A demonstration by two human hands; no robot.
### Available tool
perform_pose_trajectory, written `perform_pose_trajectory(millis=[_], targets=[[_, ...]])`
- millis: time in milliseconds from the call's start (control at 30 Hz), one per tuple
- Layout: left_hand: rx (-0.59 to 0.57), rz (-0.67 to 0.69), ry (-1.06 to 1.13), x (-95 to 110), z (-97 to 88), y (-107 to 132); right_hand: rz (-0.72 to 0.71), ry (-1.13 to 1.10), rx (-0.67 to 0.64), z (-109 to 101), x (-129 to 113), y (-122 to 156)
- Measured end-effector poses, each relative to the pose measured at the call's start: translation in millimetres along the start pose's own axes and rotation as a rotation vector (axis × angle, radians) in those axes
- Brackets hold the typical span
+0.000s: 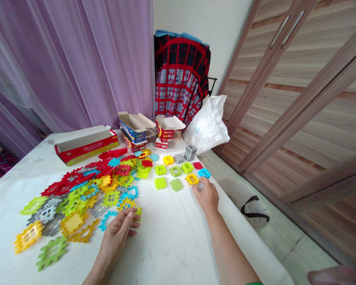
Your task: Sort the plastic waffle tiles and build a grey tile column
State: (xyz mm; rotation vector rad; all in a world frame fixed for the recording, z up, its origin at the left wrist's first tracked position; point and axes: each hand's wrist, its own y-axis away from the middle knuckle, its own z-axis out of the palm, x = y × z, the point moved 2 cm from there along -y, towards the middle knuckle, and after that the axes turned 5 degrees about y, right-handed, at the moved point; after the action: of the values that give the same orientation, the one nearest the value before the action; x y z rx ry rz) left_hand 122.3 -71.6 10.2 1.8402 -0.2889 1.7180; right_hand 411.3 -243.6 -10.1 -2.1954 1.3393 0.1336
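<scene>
My left hand (120,227) is closed on a small lime-green building piece (139,213), seen edge-on just above the white tabletop, right of the heap of pieces. My right hand (208,196) reaches to a yellow square-framed building piece (192,179), thumb and forefinger at its near right corner. Something pale shows between those fingers, too small to name. Around it lie notched pieces in loose rows: a blue one (204,173), a red one (197,165), several green ones (160,183) and another yellow one (168,160). Grey pieces (190,152) stand stacked behind.
A heap of interlocking plastic pieces (77,186) spreads over the table's left half. Behind it are a long open red box (87,148), a blue box (132,132) on a red one, and smaller red boxes (165,134). A white plastic bag (209,124) stands at the back right edge.
</scene>
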Motion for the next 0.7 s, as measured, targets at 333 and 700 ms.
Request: perform_pose_trajectory(millis=[333,700], targets=[[0.010,-0.008,0.029,0.9,0.9,-0.9,-0.008,0.005,-0.006,-0.4,0.4,-0.2],[-0.012,0.035,0.040,1.4,0.6,4.0,0.005,0.003,-0.037,-0.1,2.0,0.1]])
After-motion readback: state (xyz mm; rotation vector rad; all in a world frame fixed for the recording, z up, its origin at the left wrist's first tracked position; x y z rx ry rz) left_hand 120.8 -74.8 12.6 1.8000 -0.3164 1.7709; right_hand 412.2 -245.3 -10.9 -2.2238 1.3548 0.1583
